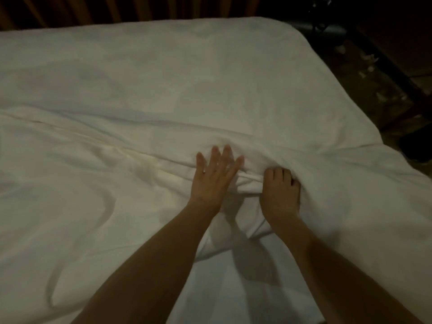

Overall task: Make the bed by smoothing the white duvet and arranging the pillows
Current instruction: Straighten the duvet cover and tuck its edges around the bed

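The white duvet covers the whole bed and fills most of the view. A long ridge of creases runs across it from the left edge to its middle. My left hand lies flat on that ridge, fingers spread, a ring on one finger. Just to its right, my right hand has its fingers curled into a bunched fold of the duvet, gripping it. The far half of the duvet looks flat. No pillows are in view.
Dark vertical curtains or slats run behind the far edge of the bed. To the right of the bed lies a dark patterned floor with dim furniture at the top right.
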The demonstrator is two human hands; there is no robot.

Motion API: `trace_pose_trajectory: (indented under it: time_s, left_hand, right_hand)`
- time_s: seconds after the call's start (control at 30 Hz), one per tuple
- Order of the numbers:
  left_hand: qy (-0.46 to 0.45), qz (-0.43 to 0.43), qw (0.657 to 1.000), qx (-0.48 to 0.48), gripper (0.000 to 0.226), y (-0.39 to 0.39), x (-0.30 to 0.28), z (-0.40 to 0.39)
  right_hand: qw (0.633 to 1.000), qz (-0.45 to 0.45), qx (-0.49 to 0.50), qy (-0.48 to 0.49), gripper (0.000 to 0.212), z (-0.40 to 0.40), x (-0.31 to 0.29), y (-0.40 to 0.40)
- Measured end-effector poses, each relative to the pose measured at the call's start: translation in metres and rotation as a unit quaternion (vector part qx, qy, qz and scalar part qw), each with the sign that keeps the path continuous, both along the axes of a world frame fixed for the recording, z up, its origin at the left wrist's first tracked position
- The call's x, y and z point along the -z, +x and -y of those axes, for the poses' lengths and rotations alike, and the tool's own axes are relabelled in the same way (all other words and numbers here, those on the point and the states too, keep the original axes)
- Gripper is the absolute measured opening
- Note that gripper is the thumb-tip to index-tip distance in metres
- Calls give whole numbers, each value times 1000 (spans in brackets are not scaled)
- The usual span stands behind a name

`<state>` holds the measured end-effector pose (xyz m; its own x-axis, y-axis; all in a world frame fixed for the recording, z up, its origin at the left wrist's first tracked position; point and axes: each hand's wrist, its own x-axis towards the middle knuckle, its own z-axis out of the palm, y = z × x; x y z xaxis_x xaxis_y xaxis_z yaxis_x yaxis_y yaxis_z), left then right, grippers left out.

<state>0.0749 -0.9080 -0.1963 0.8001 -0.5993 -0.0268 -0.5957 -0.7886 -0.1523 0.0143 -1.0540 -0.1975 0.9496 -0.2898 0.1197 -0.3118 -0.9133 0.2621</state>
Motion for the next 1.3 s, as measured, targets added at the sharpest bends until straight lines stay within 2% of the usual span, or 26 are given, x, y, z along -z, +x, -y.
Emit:
trace_pose_trajectory:
  time_s: [0.07, 0.1, 0.17, 0.2, 0.23, 0.3, 0.37, 0.47, 0.53, 0.57, 0.6, 0.67, 0.73, 0.83, 0.93, 0.97, 1.0, 1.07, 1.17, 1.23, 1.3]
  left_hand:
    - [-34, 19, 999, 1, 60, 0, -3, 8]
    - [-49, 38, 998, 3, 56, 3, -8, 14]
    - [-72, 44, 996, -5, 46, 20, -30, 28]
    - [-62, 16, 998, -12, 44, 28, -45, 35]
    - [-32, -26, 999, -23, 40, 36, -57, 44]
    - [16, -29, 999, -17, 36, 53, -66, 57]
    - [32, -16, 999, -17, 36, 60, -74, 66]
    - [11, 20, 999, -47, 15, 65, -76, 81]
    - [-2, 28, 998, -65, 18, 63, -75, 93]
    - [7, 41, 996, -80, 11, 63, -79, 98]
    - [-1, 47, 995, -83, 9, 66, -81, 104]
    - [-14, 27, 994, -107, 29, 74, -82, 113]
    - [-52, 30, 988, -144, 38, 84, -84, 112]
    - [-33, 29, 987, -153, 33, 95, -88, 105]
    - [-52, 36, 993, -104, 10, 107, -95, 100]
    - [-61, 52, 992, -94, 9, 116, -101, 99]
    - [-57, 80, 991, -95, 16, 127, -111, 99]
    - [-57, 154, 973, -162, 27, 163, -142, 102]
    - [-14, 127, 945, -302, 62, 203, -178, 110]
    - [46, 108, 946, -301, 77, 198, -169, 119]
    - [58, 67, 967, -241, 70, 170, -131, 132]
  right_hand:
    - [997, 59, -43, 15, 34, 15, -14, 4]
    - [995, 77, -56, 26, 30, 23, -22, 8]
    - [994, 92, -58, 33, 32, 35, -33, 17]
    - [995, 86, -52, 22, 35, 41, -34, 19]
    - [997, 59, -41, 6, 40, 45, -34, 20]
    - [1000, -8, -25, -10, 48, 54, -30, 21]
    - [999, -29, -9, 11, 46, 71, -27, 25]
    - [997, -73, 6, 34, 43, 122, -38, 36]
    - [994, -107, -15, 28, 41, 159, -57, 46]
    - [989, -144, -24, 23, 37, 173, -70, 57]
    - [989, -139, -46, 14, 31, 187, -76, 72]
    - [993, -70, -93, 13, 31, 207, -86, 110]
    - [988, -99, -108, 42, 30, 210, -92, 138]
    - [981, -131, -134, 59, 30, 208, -93, 148]
    - [965, -135, -223, 36, 26, 218, -102, 166]
    - [958, -108, -262, 32, 25, 220, -110, 182]
    - [955, -46, -293, 5, 27, 224, -120, 204]
    - [962, -4, -270, -47, 31, 223, -150, 250]
    - [988, 64, -141, -12, 50, 199, -169, 304]
    - [980, 86, -175, -37, 45, 172, -145, 293]
    - [976, -11, -213, -44, 45, 166, -100, 255]
